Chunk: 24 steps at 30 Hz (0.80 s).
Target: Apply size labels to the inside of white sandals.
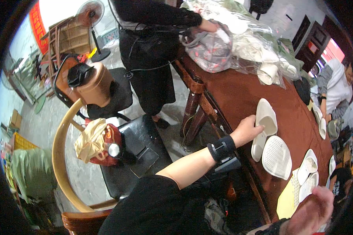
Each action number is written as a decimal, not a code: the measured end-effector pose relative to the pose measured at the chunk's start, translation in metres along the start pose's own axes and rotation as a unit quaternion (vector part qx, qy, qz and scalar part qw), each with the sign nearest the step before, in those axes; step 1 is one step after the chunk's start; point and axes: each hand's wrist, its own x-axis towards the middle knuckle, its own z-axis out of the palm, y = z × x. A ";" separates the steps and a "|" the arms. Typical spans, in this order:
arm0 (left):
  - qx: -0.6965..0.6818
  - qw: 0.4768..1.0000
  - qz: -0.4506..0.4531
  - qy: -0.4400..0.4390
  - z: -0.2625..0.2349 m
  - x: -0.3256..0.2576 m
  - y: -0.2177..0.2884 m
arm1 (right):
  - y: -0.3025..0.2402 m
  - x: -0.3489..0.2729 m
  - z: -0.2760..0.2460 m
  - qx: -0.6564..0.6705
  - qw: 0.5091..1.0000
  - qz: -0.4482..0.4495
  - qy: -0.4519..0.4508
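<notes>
My left hand (pixel 248 132) is closed on the edge of a white slipper (pixel 266 117), its thumb at the slipper's opening. The slipper stands tilted over the brown-covered table. Just beside it lies another white slipper (pixel 277 157) with its zigzag-patterned sole facing up. My right hand (pixel 312 211) is at the lower right, blurred, and its fingers cannot be made out clearly. Close to that hand, a pair of white slippers (pixel 308 166) lies over a yellow sheet (pixel 286 197). Whether the right hand touches them is unclear.
Across the table a person in black (pixel 147 51) has a hand at a grey patterned bag (pixel 210 51). Clear plastic bags of white slippers (pixel 255 51) are piled there. Another person (pixel 335 86) handles slippers at the right. A black chair (pixel 137 152) stands left of the table.
</notes>
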 end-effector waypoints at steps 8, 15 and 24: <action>-0.026 1.000 0.012 0.008 0.006 0.001 -0.010 | 0.086 0.013 0.094 -0.399 0.880 0.157 -0.202; -0.011 1.000 -0.001 0.008 0.010 0.003 -0.011 | 0.103 0.004 0.100 -0.429 0.856 0.150 -0.245; 0.003 1.000 -0.012 0.000 0.009 -0.001 -0.007 | 0.086 0.001 0.085 -0.425 0.863 0.193 -0.192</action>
